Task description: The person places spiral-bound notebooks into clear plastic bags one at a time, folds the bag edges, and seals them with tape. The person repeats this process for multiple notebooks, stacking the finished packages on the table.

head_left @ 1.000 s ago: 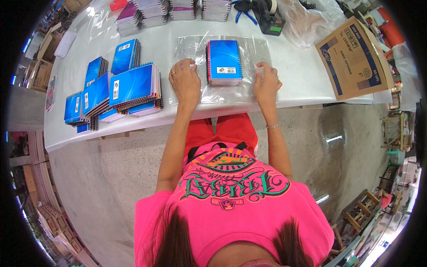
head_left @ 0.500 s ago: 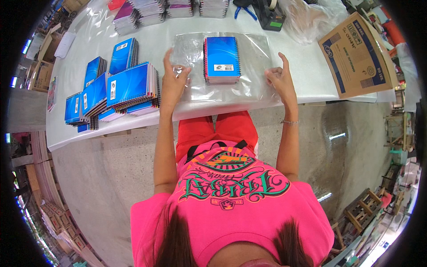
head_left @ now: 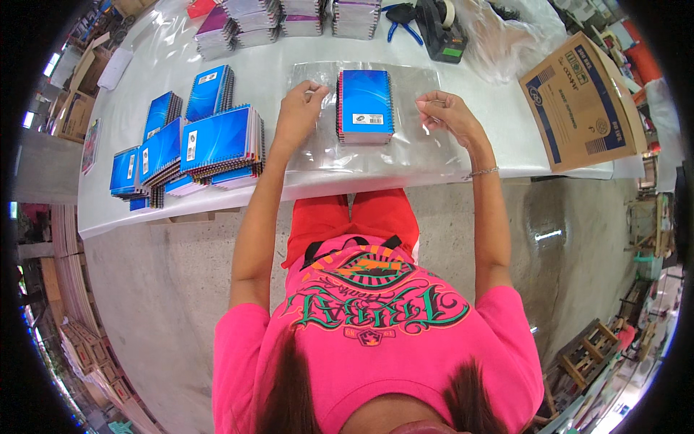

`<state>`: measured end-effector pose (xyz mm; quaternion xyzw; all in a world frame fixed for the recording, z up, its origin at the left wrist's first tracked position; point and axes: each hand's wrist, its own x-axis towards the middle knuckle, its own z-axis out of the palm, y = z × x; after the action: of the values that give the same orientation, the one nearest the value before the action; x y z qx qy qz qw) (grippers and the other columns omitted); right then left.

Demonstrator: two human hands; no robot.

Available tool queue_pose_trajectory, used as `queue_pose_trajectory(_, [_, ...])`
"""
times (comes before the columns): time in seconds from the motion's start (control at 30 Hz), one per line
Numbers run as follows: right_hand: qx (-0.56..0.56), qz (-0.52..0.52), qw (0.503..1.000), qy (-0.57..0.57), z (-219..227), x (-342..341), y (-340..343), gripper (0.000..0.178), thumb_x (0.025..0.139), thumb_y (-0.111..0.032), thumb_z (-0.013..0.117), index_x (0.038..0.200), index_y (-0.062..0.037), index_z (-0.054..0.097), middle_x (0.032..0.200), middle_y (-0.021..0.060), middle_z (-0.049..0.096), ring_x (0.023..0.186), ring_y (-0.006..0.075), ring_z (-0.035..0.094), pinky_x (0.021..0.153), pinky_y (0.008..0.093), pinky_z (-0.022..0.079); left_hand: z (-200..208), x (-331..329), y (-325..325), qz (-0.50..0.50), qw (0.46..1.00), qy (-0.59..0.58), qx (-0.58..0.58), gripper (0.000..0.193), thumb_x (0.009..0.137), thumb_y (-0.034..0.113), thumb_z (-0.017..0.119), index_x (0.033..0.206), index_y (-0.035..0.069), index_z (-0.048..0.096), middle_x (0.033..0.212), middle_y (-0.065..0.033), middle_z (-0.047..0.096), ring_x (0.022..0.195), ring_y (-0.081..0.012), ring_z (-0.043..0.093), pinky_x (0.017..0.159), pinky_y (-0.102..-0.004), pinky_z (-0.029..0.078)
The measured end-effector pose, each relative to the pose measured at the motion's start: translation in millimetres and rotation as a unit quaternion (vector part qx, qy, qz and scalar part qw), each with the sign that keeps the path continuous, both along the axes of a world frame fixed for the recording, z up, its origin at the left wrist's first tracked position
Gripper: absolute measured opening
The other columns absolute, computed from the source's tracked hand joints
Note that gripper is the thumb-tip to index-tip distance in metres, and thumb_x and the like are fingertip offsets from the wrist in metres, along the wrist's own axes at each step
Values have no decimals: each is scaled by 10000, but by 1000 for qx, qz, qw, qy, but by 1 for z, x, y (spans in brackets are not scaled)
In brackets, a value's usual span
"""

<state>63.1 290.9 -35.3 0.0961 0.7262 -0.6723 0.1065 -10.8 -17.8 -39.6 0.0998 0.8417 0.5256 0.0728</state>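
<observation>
A stack of blue-covered spiral notebooks (head_left: 366, 101) lies on a clear plastic sheet (head_left: 405, 155) near the table's front edge. To the left of the stack, my left hand (head_left: 302, 112) hovers over the sheet, its fingers curled in and pressed together. Right of it, my right hand (head_left: 450, 116) has thumb and fingers pinched above the sheet's right part. Whatever either pinch holds, if anything, cannot be made out. Neither hand touches the notebooks.
More blue notebooks (head_left: 220, 141) stand in several piles at left. Purple-covered notebook stacks (head_left: 249, 25) line the far side. Blue-handled pliers (head_left: 402, 23), a black tape dispenser (head_left: 441, 36) and crumpled plastic (head_left: 510, 36) lie at far right, near a cardboard box (head_left: 578, 101).
Both hands have moved inward from the sheet's sides toward the notebook stack. Their raised index fingers have folded down. The view has shifted slightly.
</observation>
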Motion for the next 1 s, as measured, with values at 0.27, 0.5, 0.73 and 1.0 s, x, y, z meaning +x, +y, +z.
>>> queue_pose_trajectory(0.27, [343, -2, 910, 233, 2, 21, -29, 545, 819, -31, 605, 1347, -75, 479, 1062, 164, 590, 887, 232, 631, 779, 322, 516, 20, 43, 2, -9, 974, 148, -170, 404, 884, 36, 464, 1283, 79, 508, 1117, -242, 536, 995, -434, 577, 878, -507, 445])
queue_pose_trajectory(0.5, [404, 15, 891, 206, -30, 48, -57, 595, 776, -111, 659, 1343, -96, 476, 1306, 169, 452, 1214, 340, 469, 1026, 394, 378, -13, 65, -7, -36, 960, 192, -202, 494, 765, 154, 606, 1226, 11, 503, 1185, -203, 496, 1099, -401, 509, 918, -512, 430])
queue_pose_trajectory(0.73, [427, -70, 879, 199, -53, 52, -87, 664, 701, -225, 729, 1309, -80, 505, 1331, 161, 430, 1287, 344, 373, 1046, 511, 237, -33, 74, 9, 12, 948, 225, -223, 536, 681, 220, 700, 1168, 58, 547, 1222, -145, 471, 1137, -345, 470, 921, -485, 381])
queue_pose_trajectory(1.0, [430, -106, 876, 193, -64, 49, -91, 617, 697, -244, 724, 1266, -78, 555, 1321, 161, 450, 1282, 341, 373, 1055, 519, 206, -40, 74, 10, 32, 949, 243, -201, 484, 685, 240, 718, 1124, 83, 589, 1210, -133, 486, 1135, -341, 470, 921, -474, 377])
